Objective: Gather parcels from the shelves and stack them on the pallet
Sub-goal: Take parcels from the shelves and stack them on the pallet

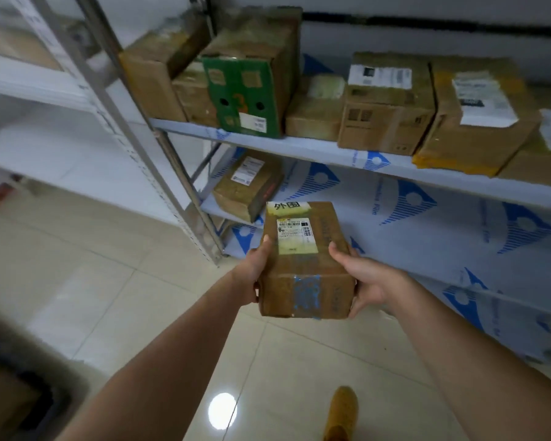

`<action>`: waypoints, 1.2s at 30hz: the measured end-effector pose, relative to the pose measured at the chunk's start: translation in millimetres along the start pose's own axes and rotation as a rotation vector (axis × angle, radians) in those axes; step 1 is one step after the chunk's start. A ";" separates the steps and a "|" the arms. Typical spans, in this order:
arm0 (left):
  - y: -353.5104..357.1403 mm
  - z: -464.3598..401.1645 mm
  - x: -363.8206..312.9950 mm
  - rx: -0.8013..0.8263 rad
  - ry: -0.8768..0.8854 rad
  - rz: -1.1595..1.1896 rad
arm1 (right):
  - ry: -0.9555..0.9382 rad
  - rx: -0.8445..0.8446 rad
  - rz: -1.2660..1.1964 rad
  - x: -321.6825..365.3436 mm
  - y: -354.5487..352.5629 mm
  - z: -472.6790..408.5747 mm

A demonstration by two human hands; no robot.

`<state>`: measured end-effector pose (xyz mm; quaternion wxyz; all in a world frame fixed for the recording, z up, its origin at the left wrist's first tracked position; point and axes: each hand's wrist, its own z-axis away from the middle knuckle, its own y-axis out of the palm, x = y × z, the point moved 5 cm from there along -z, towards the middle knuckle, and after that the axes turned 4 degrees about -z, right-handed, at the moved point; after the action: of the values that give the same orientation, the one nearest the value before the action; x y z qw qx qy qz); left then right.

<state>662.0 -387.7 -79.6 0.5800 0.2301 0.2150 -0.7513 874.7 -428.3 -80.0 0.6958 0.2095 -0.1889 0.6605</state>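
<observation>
Brown cardboard parcel (304, 259) is sitting between my left hand (256, 270) and right hand (368, 281), both squeezing its sides so it is not slipping, out in front of the lower shelf (427, 243), above the floor.

Crowded upper shelf (299, 144), roomy lower shelf (427, 237)

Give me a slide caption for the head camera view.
Both hands, left hand and right hand, hold a taped parcel before stocked shelves.
</observation>
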 end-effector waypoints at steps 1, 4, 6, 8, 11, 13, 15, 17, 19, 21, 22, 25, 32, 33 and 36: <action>-23.8 13.3 -1.0 -0.016 0.018 0.023 | -0.011 0.021 0.015 7.3 22.7 5.4; -94.5 64.0 0.7 -0.047 0.075 0.118 | -0.039 0.111 0.038 29.2 97.8 23.7; -141.9 98.4 7.7 -0.090 0.110 0.168 | -0.052 0.172 0.072 42.4 150.5 38.5; -191.8 131.9 20.8 -0.169 0.116 0.216 | -0.076 0.226 0.128 54.7 203.7 54.5; -260.3 181.5 38.8 -0.266 0.149 0.301 | -0.133 0.296 0.225 70.8 284.3 79.5; -300.2 218.0 48.8 -0.325 0.185 0.368 | -0.168 0.342 0.296 79.3 337.6 96.2; -341.2 247.9 62.4 -0.371 0.224 0.418 | -0.195 0.391 0.387 83.5 390.0 116.7; -378.7 272.8 78.9 -0.413 0.229 0.464 | -0.222 0.438 0.475 86.3 436.5 134.1; -413.6 287.9 98.5 -0.457 0.219 0.520 | -0.243 0.476 0.567 87.4 477.3 147.5; -439.6 298.5 116.4 -0.497 0.209 0.579 | -0.238 0.508 0.651 85.9 512.6 155.1; -450.9 301.3 126.1 -0.512 0.204 0.605 | -0.232 0.523 0.690 84.1 529.1 156.4; -480.6 303.7 156.9 -0.549 0.165 0.676 | -0.225 0.562 0.784 75.3 577.2 150.6; -567.8 302.8 210.5 -0.618 0.127 0.805 | -0.138 0.675 0.902 52.7 697.9 111.0; -583.6 301.9 215.1 -0.641 0.110 0.810 | -0.134 0.693 0.909 50.5 715.4 104.4; -617.7 297.7 227.8 -0.694 0.040 0.861 | -0.120 0.741 0.951 42.9 763.3 85.8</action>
<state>-16.5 -594.3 58.3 0.8723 0.1069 0.3476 -0.3268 116.3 -408.4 47.4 0.1931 0.3674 -0.0581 0.9079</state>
